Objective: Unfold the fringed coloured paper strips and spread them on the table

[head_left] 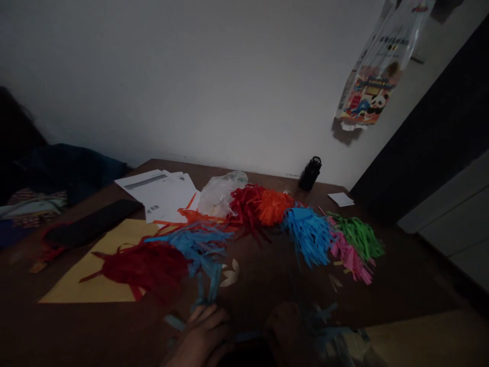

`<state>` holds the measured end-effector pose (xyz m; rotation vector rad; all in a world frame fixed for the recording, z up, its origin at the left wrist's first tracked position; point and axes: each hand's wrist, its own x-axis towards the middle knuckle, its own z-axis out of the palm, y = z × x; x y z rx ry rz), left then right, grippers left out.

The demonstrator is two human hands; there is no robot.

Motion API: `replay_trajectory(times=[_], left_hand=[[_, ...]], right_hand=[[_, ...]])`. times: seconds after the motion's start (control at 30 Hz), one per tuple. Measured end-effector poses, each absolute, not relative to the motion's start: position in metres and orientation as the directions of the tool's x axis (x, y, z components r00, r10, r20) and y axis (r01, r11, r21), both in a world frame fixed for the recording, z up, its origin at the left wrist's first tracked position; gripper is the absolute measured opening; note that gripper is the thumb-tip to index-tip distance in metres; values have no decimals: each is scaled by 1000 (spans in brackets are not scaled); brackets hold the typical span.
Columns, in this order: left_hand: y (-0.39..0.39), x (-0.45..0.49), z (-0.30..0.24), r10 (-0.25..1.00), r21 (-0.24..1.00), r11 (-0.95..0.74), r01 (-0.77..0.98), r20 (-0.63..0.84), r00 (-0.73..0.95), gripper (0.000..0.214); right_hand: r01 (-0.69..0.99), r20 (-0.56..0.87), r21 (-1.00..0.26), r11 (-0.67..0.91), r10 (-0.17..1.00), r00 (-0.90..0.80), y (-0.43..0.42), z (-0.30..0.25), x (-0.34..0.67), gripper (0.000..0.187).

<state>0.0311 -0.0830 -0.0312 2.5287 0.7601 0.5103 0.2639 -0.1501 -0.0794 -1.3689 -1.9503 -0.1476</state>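
Left grip [206, 329], right grip [284, 326], two red bunches [148, 267] beyond

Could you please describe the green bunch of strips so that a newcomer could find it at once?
On the brown table below the pale wall, look right, past the bright blue bunch. The green bunch lies beside the pink bunch, on the side nearer the wall; its colour sets it apart from both.

Looks dim throughout, darkest toward the lower corners. Behind the dark brown tabletop [257, 267], a plain greyish-white wall [198, 86]. At right, a broad dark panel [428, 142], slanting in view; beside it, a pale surface [451, 224] with thin seams.
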Motion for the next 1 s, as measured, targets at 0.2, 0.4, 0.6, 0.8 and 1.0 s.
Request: replay_trajectory(times=[0.2, 0.4, 0.6, 0.8, 1.0], left_hand=[[-74, 31, -59, 530, 296, -848, 440, 436, 727, 16], [-72, 32, -66, 589, 279, -808, 519, 410, 696, 18], [-78, 43, -45, 753, 342, -649, 679, 166, 637, 19], [-67, 52, -70, 733, 219, -680, 700, 231, 640, 20], [-70, 50, -84, 520, 201, -853, 483, 410, 749, 15]], right_hand=[[887, 629, -210, 412, 751, -200, -139, -75, 255, 18], [892, 641, -252, 376, 755, -137, -137, -73, 257, 21], [960, 589, -177, 216, 805, -72, -139, -78, 257, 21], [971, 561, -165, 171, 826, -50, -132, -68, 251, 17], [834, 612, -140, 533, 709, -350, -131, -57, 245, 14]])
